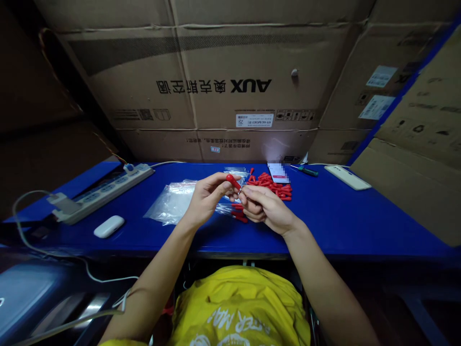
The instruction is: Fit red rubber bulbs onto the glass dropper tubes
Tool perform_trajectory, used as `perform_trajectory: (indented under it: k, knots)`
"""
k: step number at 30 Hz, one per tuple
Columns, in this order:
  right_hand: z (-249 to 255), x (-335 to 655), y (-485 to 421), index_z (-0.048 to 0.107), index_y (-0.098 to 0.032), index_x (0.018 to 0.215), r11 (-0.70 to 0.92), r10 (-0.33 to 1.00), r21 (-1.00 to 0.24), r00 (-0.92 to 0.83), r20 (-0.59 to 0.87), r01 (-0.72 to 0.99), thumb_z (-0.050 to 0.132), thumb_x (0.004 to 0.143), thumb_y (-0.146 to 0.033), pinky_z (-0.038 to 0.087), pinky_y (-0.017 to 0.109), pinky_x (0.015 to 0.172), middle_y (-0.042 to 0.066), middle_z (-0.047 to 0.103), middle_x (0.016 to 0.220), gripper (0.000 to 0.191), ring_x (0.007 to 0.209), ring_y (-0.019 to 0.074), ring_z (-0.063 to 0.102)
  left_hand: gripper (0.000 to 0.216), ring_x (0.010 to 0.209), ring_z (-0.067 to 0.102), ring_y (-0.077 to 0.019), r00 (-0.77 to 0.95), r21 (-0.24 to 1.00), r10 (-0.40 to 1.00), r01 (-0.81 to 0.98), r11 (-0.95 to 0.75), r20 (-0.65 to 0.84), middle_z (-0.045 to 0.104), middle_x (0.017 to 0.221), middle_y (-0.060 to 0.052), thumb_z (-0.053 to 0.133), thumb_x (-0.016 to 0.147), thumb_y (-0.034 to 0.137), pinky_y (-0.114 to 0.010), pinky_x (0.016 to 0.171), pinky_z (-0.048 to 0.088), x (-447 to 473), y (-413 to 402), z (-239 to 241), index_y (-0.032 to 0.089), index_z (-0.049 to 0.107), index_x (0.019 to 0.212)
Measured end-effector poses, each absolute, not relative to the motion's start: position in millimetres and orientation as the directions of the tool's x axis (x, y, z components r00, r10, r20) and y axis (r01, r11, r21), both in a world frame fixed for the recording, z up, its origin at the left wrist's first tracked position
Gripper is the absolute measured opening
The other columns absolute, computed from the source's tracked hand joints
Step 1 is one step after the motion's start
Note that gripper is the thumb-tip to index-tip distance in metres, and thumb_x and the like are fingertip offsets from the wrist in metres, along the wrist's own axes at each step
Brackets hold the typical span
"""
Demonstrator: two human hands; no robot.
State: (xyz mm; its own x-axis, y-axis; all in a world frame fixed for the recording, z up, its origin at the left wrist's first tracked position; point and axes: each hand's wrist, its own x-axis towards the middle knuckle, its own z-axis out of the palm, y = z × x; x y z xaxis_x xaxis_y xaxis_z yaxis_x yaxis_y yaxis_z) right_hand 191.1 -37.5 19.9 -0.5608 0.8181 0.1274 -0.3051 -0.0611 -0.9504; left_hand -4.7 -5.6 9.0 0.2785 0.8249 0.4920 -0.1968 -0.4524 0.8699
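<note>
My left hand (207,197) pinches a small red plastic piece (233,181) between thumb and fingertips above the blue table (342,216). My right hand (264,207) is closed close beside it, fingers pressed on a clear plastic bag (225,208) that holds a few red pieces. The two hands almost touch at the fingertips. A pile of loose red pieces (273,185) lies just behind my right hand. A heap of empty clear bags (173,202) lies left of my left hand.
A grey power strip (103,192) with cables lies at the left, a white earbud case (108,226) near the front edge. A green-handled screwdriver (308,170) and a white phone (347,177) lie at the back right. Cardboard boxes (230,86) wall the back and right.
</note>
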Motion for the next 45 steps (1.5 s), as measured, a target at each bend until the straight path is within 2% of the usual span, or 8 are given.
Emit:
perform_trajectory:
  k: [7, 13, 17, 20, 23, 27, 33, 45]
  knots:
    - [13, 187, -36, 0.056, -0.022, 0.088, -0.013, 0.832, -0.968, -0.540, 0.128, -0.249, 0.061, 0.100, -0.061, 0.025, 0.018, 0.037, -0.012, 0.041, 0.046, 0.041, 0.036, 0.0066, 0.025, 0.037, 0.073, 0.070, -0.0161, 0.341, 0.903, 0.837, -0.201, -0.379, 0.427, 0.075, 0.082, -0.005, 0.079, 0.095, 0.052, -0.027, 0.071, 0.057, -3, -5, 11, 0.016, 0.079, 0.105]
    - [2, 189, -27, 0.064, -0.019, 0.095, 0.206, 0.875, -0.978, -0.446, 0.188, -0.008, 0.050, 0.106, -0.060, 0.046, 0.022, 0.049, 0.002, 0.070, 0.070, 0.045, 0.053, 0.0129, 0.063, 0.036, 0.073, 0.062, -0.0144, 0.386, 0.914, 0.828, -0.160, -0.374, 0.406, 0.066, 0.081, -0.001, 0.069, 0.102, 0.053, -0.026, 0.073, 0.052, -3, -3, 13, 0.018, 0.068, 0.092]
    - [-2, 201, -18, 0.069, -0.020, 0.113, 0.387, 0.916, -0.889, -0.217, 0.338, 0.246, 0.061, 0.104, -0.043, 0.053, 0.027, 0.069, 0.002, 0.073, 0.089, 0.026, 0.074, 0.0152, 0.069, 0.034, 0.076, 0.061, -0.0144, 0.410, 0.853, 0.793, 0.061, -0.518, 0.452, 0.068, 0.083, -0.001, 0.056, 0.109, 0.047, -0.025, 0.075, 0.048, -7, -4, 17, 0.019, 0.064, 0.093]
    - [2, 208, -17, 0.066, -0.024, 0.134, 0.461, 0.887, -0.827, -0.200, 0.417, 0.322, 0.069, 0.100, -0.035, 0.052, 0.030, 0.078, 0.002, 0.075, 0.098, 0.036, 0.086, 0.0179, 0.070, 0.031, 0.067, 0.056, -0.0137, 0.476, 0.708, 0.759, 0.333, -0.623, 0.443, 0.066, 0.074, 0.001, 0.054, 0.111, 0.043, -0.025, 0.068, 0.041, -11, -5, 18, 0.019, 0.064, 0.094]
    - [6, 212, -18, 0.075, -0.022, 0.116, 0.513, 0.858, -0.754, -0.258, 0.444, 0.410, 0.070, 0.099, -0.031, 0.049, 0.030, 0.078, 0.004, 0.078, 0.103, 0.019, 0.088, 0.0184, 0.070, 0.027, 0.068, 0.060, -0.0153, 0.501, 0.562, 0.732, 0.473, -0.678, 0.461, 0.071, 0.080, -0.001, 0.060, 0.108, 0.042, -0.026, 0.068, 0.040, -14, -2, 14, 0.019, 0.070, 0.096]
    - [2, 214, -16, 0.075, -0.020, 0.097, 0.490, 0.872, -0.680, -0.314, 0.377, 0.545, 0.071, 0.093, -0.018, 0.048, 0.030, 0.081, 0.002, 0.079, 0.092, 0.006, 0.084, 0.0179, 0.071, 0.014, 0.088, 0.073, -0.0216, 0.595, 0.424, 0.686, 0.540, -0.727, 0.419, 0.080, 0.101, -0.006, 0.062, 0.105, 0.027, -0.028, 0.078, 0.047, -18, 7, 2, 0.019, 0.074, 0.107]
    - [-9, 210, -13, 0.078, -0.023, 0.094, 0.339, 0.940, -0.542, -0.262, 0.217, 0.769, 0.076, 0.088, -0.021, 0.042, 0.029, 0.073, 0.000, 0.078, 0.084, 0.006, 0.082, 0.0196, 0.070, 0.015, 0.093, 0.073, -0.0238, 0.604, 0.248, 0.750, 0.709, -0.660, 0.269, 0.080, 0.103, -0.009, 0.061, 0.103, 0.016, -0.031, 0.082, 0.050, -17, 13, -7, 0.020, 0.076, 0.104]
    - [-7, 209, -13, 0.077, -0.027, 0.112, 0.266, 0.964, -0.429, -0.244, 0.107, 0.863, 0.070, 0.094, -0.021, 0.044, 0.031, 0.078, 0.001, 0.083, 0.106, 0.020, 0.100, 0.0238, 0.074, 0.017, 0.092, 0.073, -0.0233, 0.626, 0.234, 0.756, 0.718, -0.655, 0.194, 0.078, 0.102, -0.008, 0.060, 0.104, 0.022, -0.030, 0.081, 0.051, -21, 19, -14, 0.021, 0.077, 0.101]
